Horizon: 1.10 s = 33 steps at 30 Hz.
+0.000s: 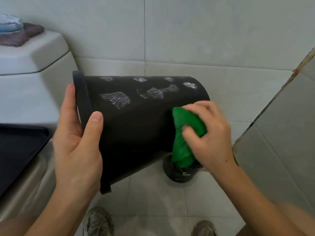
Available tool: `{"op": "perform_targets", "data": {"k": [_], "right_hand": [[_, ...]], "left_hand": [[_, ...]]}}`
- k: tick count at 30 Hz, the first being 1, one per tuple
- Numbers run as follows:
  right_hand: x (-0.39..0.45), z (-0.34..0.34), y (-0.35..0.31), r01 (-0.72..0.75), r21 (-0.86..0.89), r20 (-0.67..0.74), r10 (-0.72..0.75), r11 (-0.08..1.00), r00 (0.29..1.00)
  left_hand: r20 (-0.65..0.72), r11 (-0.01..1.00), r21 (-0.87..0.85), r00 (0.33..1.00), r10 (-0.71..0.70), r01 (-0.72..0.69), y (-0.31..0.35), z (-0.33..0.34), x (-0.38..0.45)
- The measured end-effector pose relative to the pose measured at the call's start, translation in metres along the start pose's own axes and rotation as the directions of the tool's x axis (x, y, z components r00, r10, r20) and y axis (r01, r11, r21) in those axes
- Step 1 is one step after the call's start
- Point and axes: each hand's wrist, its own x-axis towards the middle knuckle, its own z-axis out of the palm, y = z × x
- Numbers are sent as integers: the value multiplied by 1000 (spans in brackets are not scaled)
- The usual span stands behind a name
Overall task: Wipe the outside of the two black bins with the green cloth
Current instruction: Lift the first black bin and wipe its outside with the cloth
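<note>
Left hand (76, 143) up close at lower left clamped the rim of the tilted black bin (136, 120) mid-frame, fingers curled round it. Right hand (209, 133) clutched the green cloth (185, 133) against the bin's base end. Those pale smudges (117, 99) higher up likely needed firm, overlapping strokes.

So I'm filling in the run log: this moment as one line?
left hand holds bin by rim, tipped | right hand presses green cloth on bin side | white smears remain
</note>
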Motion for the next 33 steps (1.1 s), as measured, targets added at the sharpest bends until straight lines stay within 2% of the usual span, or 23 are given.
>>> {"op": "perform_targets", "data": {"k": [3, 6, 8, 11, 18, 20, 23, 26, 30, 33], "right_hand": [[17, -9, 20, -284, 113, -124, 297, 952, 947], [29, -21, 28, -484, 357, -81, 543, 799, 836], [31, -28, 26, -523, 493, 24, 591, 695, 806], [32, -34, 23, -554, 587, 171, 578, 590, 798], [35, -38, 29, -595, 659, 233, 627, 461, 743], [35, -38, 30, -588, 664, 206, 643, 461, 737], [31, -37, 28, -557, 643, 138, 636, 526, 760], [29, -35, 27, -535, 616, 100, 615, 579, 782], [22, -27, 26, -516, 572, 52, 599, 638, 799], [13, -15, 24, -526, 519, 61, 585, 674, 809]], "left_hand": [[-1, 999, -39, 1000, 5, -5, 0, -5, 1], [55, 996, -86, 998, 10, -5, 3, -9, 1], [128, 997, -72, 991, 26, -16, 5, -10, 1], [175, 996, -2, 980, 91, -92, 9, -7, -2], [241, 995, -83, 967, 77, -59, 16, -1, -9], [254, 995, -99, 967, 25, 0, 19, -2, -7], [209, 986, -130, 975, -79, 108, 19, -9, 4], [96, 976, -112, 980, -176, 186, 14, -12, 12], [-49, 953, -22, 951, -304, 303, 5, -9, 22], [-107, 943, 24, 939, -327, 331, 9, -5, 25]]}}
